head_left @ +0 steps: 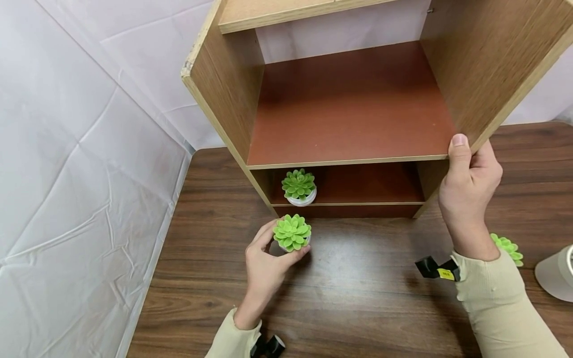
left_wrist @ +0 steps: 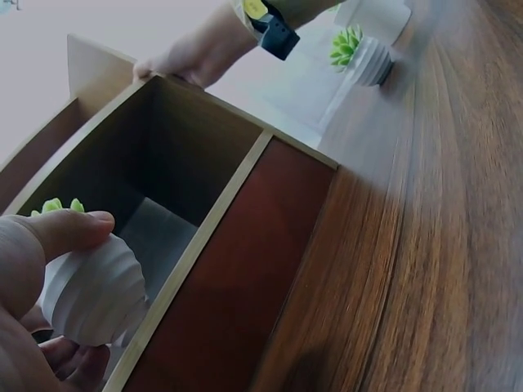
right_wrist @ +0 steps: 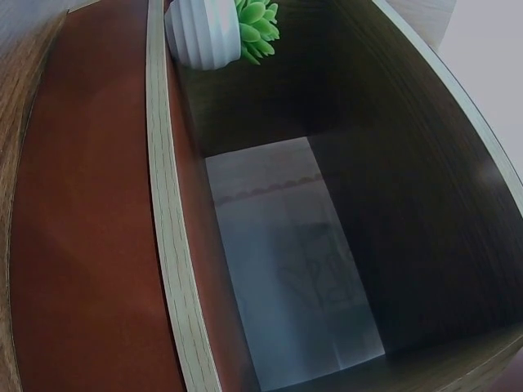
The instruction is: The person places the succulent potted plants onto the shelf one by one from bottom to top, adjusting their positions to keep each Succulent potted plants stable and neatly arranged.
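My left hand (head_left: 265,266) holds a small succulent (head_left: 292,232) by its pot, just in front of the bottom compartment. In the left wrist view the thumb and fingers of that hand (left_wrist: 41,278) lie around the ribbed white pot (left_wrist: 96,290). Another succulent (head_left: 299,185) stands at the left end of the lower shelf (head_left: 358,184); a potted one also shows in the right wrist view (right_wrist: 204,33). With its thumb over the middle board's front corner, my right hand (head_left: 470,191) grips the wooden shelf unit (head_left: 358,109) at its right side.
On the brown tabletop (head_left: 358,298), a third succulent (head_left: 508,248) is partly hidden by my right sleeve. A larger white pot (head_left: 555,273) stands at the right edge. White sheeting (head_left: 80,174) hangs along the left and behind the unit.
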`<state>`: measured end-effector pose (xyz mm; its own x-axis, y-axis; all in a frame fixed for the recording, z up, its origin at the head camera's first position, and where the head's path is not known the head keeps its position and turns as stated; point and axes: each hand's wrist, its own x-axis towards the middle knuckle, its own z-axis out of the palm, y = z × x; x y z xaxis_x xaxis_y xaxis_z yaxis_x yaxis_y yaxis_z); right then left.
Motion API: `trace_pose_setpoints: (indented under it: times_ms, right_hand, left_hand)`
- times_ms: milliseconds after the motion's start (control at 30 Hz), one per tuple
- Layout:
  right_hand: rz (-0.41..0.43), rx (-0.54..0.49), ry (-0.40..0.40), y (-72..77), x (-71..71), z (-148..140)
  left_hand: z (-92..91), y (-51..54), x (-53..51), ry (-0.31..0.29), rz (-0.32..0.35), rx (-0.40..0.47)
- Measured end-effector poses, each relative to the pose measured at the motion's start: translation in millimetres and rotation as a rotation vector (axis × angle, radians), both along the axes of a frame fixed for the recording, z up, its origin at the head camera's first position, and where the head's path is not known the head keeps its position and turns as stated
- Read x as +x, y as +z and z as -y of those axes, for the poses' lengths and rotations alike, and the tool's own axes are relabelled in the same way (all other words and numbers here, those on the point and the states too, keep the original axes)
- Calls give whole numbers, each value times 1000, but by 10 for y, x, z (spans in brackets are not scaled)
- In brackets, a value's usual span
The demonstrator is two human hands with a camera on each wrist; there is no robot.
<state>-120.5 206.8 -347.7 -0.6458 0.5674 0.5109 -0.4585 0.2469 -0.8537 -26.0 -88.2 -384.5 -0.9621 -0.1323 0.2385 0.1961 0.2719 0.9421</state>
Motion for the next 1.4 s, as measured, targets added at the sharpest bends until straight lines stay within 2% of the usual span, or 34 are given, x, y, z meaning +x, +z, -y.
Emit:
trace_pose_setpoints:
  times_ms: [267, 533, 800, 1100, 1400]
  right_hand:
    - [9, 4, -1, -6, 5, -2]
    - [8, 11, -9, -6, 4, 1]
    - [15, 13, -12, -6, 5, 0]
    - [18, 8, -11, -11, 0, 1]
    - [9, 7, -22, -6, -19, 2]
  left_hand:
    - [-53, -10, -7, -24, -28, 20]
    - [-74, -24, 8, -32, -26, 11]
    - [-104, -5, 11, -8, 1, -16]
    - [-111, -1, 17, 19, 76, 56]
    - [-108, -22, 5, 1, 28, 41]
